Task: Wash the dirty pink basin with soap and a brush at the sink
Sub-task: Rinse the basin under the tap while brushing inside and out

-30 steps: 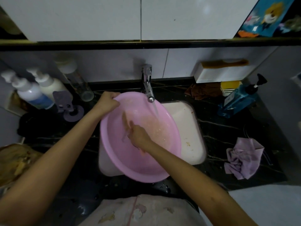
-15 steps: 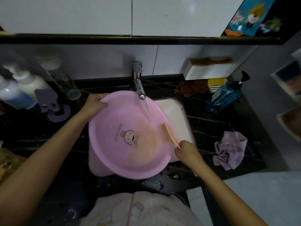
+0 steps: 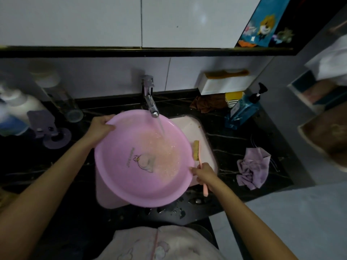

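The pink basin (image 3: 131, 181) sits tilted over the white sink (image 3: 206, 145), with a cartoon print on its bottom and cloudy water on its right side. Water runs from the tap (image 3: 151, 105) into it. My left hand (image 3: 100, 126) grips the basin's far left rim. My right hand (image 3: 203, 174) holds the pink handle of a brush (image 3: 197, 150) just outside the basin's right rim; the yellowish bristle head lies over the sink and faces the basin.
A blue pump bottle (image 3: 242, 109) and a brown cloth (image 3: 208, 103) stand behind the sink on the right. A crumpled lilac cloth (image 3: 251, 170) lies on the dark counter (image 3: 234, 139). White pump bottles (image 3: 16, 109) and a clear jar (image 3: 62, 102) are at the left.
My right hand has drawn the brush out of the basin's middle to just beyond its right rim. The basin has tipped flatter, showing its printed bottom. My left hand kept its grip.
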`<state>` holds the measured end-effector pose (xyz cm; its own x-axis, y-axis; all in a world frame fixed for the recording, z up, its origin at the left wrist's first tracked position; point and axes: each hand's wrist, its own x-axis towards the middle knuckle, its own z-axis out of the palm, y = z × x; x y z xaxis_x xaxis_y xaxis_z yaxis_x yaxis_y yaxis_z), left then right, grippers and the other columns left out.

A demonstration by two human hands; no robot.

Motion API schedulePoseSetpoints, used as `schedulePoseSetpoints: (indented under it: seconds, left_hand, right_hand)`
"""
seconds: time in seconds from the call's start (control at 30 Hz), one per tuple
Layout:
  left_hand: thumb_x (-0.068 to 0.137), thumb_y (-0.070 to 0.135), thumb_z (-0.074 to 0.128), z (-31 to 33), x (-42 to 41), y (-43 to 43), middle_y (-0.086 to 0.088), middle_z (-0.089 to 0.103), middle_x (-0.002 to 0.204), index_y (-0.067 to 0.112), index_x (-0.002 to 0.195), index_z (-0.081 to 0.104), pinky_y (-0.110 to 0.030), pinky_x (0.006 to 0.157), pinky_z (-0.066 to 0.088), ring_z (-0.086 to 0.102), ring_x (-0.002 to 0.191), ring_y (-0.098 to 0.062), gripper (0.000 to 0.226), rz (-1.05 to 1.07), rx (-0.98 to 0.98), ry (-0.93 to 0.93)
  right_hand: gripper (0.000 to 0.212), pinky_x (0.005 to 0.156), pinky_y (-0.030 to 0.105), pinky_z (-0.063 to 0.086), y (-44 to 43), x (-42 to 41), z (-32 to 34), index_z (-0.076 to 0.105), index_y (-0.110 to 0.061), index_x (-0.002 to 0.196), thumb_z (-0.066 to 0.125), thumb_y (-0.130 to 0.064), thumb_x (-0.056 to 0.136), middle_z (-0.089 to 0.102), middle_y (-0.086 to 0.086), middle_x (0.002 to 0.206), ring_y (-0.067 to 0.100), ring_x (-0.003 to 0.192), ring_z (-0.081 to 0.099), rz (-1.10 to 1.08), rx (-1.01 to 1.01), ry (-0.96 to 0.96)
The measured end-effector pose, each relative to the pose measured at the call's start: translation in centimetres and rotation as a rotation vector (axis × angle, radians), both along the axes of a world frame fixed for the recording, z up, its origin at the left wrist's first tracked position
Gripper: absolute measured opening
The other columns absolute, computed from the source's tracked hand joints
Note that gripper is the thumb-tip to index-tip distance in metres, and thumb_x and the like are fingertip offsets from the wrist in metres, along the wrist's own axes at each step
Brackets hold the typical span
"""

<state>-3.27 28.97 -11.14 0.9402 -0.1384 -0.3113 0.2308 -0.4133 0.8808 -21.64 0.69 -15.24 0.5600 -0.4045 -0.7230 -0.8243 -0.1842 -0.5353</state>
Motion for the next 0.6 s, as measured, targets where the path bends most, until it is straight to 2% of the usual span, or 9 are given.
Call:
schedulePoseSetpoints:
  seconds: [0.1,0.2,0.3,0.33,0.4,0.47,0.53,0.6]
  left_hand:
    - [0.081,-0.013,0.049,-0.7,-0.2,0.5,-0.011,0.059,0.112,0.006,0.128,0.055,-0.034,0.086,0.045,0.057,0.099,-0.025,0.051,0.021,-0.031,0.077]
    - [0.08,-0.012,0.049,-1.7,-0.6,0.9,-0.017,0.062,0.112,0.008,0.126,0.058,-0.037,0.085,0.048,0.059,0.097,-0.03,0.05,0.044,-0.037,0.186]
    - [0.08,-0.01,0.05,-3.8,-1.5,0.6,-0.02,0.062,0.115,0.006,0.123,0.059,-0.037,0.088,0.048,0.059,0.097,-0.03,0.047,0.063,-0.047,0.257]
    - [0.081,-0.009,0.051,-4.4,-2.0,0.4,-0.022,0.062,0.115,0.004,0.123,0.059,-0.037,0.089,0.047,0.058,0.096,-0.03,0.045,0.069,-0.03,0.28]
    - [0.085,-0.005,0.052,-5.6,-3.3,-0.2,-0.023,0.061,0.116,0.0,0.123,0.058,-0.037,0.092,0.045,0.057,0.096,-0.03,0.039,0.058,-0.039,0.342]
    - [0.087,0.01,0.058,-6.7,-4.5,-1.4,-0.016,0.062,0.115,-0.001,0.119,0.06,-0.037,0.092,0.047,0.059,0.098,-0.028,0.034,0.043,-0.083,0.423]
    - [0.077,0.031,0.067,-7.2,-5.5,-3.0,-0.015,0.067,0.107,0.006,0.101,0.068,-0.039,0.084,0.051,0.063,0.09,-0.027,0.035,0.051,-0.125,0.533]
    - [0.084,0.039,0.061,-7.4,-6.2,-4.6,-0.017,0.066,0.101,0.009,0.094,0.066,-0.035,0.072,0.051,0.061,0.081,-0.026,0.032,0.056,-0.202,0.602]
  right_hand:
    - [0.028,0.051,0.024,0.042,-0.9,-0.5,0.7,0.052,-0.002,0.108,0.062,-0.019,0.088,0.057,0.01,0.083,0.014,0.061,0.05,-0.098,0.037,-0.088]
    - [0.024,0.048,0.022,0.042,-2.1,0.0,2.9,0.054,-0.002,0.105,0.064,-0.012,0.086,0.057,0.008,0.079,0.015,0.06,0.051,-0.151,0.041,-0.252]
    - [0.028,0.067,0.032,0.054,-3.3,0.4,5.2,0.056,-0.003,0.11,0.063,-0.011,0.084,0.064,0.013,0.096,0.025,0.082,0.063,-0.163,0.042,-0.308]
    - [0.022,0.068,0.032,0.056,-3.5,0.7,5.9,0.058,-0.003,0.106,0.061,-0.009,0.085,0.065,0.014,0.096,0.026,0.084,0.064,-0.196,0.066,-0.324]
    - [0.006,0.057,0.025,0.055,-3.6,1.1,7.5,0.06,-0.006,0.092,0.058,-0.006,0.086,0.065,0.012,0.085,0.022,0.074,0.064,-0.258,0.09,-0.353]
    - [0.006,0.049,0.021,0.053,-3.7,1.7,9.1,0.06,-0.008,0.086,0.056,-0.004,0.086,0.063,0.01,0.077,0.019,0.066,0.062,-0.29,0.045,-0.408]
    - [0.012,0.052,0.023,0.055,-3.5,2.2,10.2,0.06,-0.011,0.085,0.054,-0.001,0.085,0.062,0.009,0.077,0.019,0.065,0.061,-0.292,0.005,-0.492]
    - [0.014,0.057,0.025,0.055,-3.3,2.6,11.3,0.061,-0.012,0.086,0.053,0.0,0.084,0.061,0.009,0.078,0.02,0.067,0.061,-0.231,-0.044,-0.578]
